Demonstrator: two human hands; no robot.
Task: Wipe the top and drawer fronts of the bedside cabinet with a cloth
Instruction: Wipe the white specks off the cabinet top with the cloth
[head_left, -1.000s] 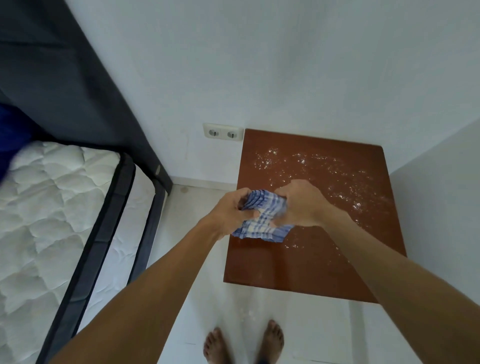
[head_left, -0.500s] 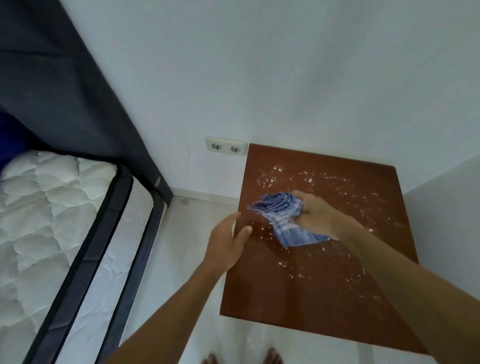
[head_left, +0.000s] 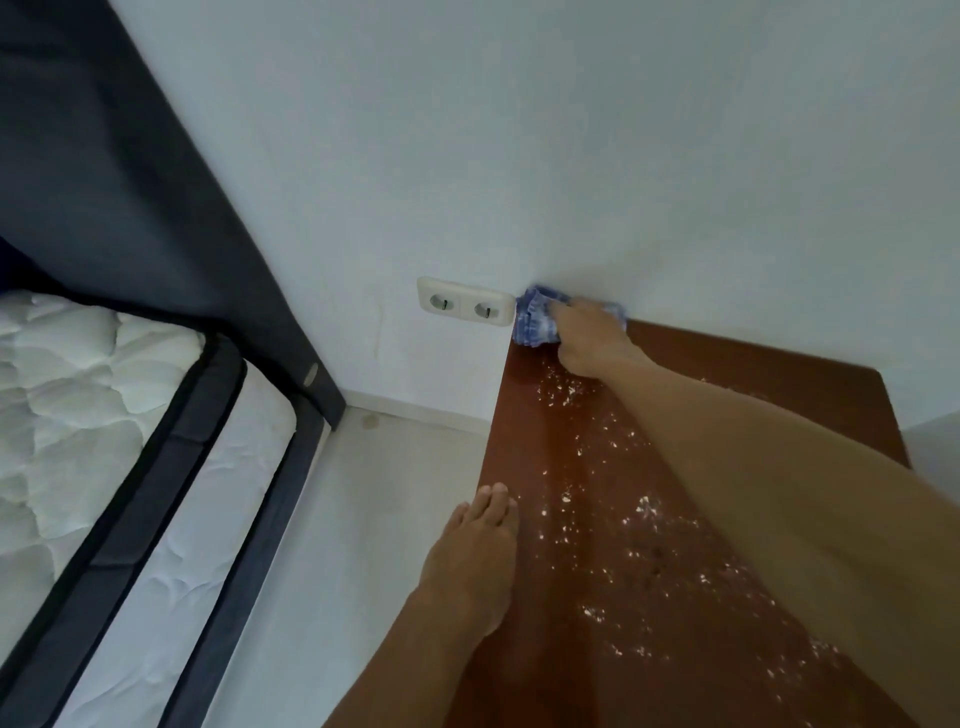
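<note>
No readable text, label, brand, number or sign anywhere in the view. Nothing printed on the double wall socket (head_left: 466, 301), only plain pale plastic. Nothing written on the checked blue cloth (head_left: 535, 322), only its woven pattern. No marking on the brown cabinet top (head_left: 810, 389), on the white wall, or on the quilted mattress (head_left: 67, 395) and its dark border.

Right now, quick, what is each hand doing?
Left hand: open, fingers straight, holding nothing, at the left edge of the reddish-brown wooden cabinet top.
Right hand: closed on the blue-and-white checked cloth, at the back corner.
</note>
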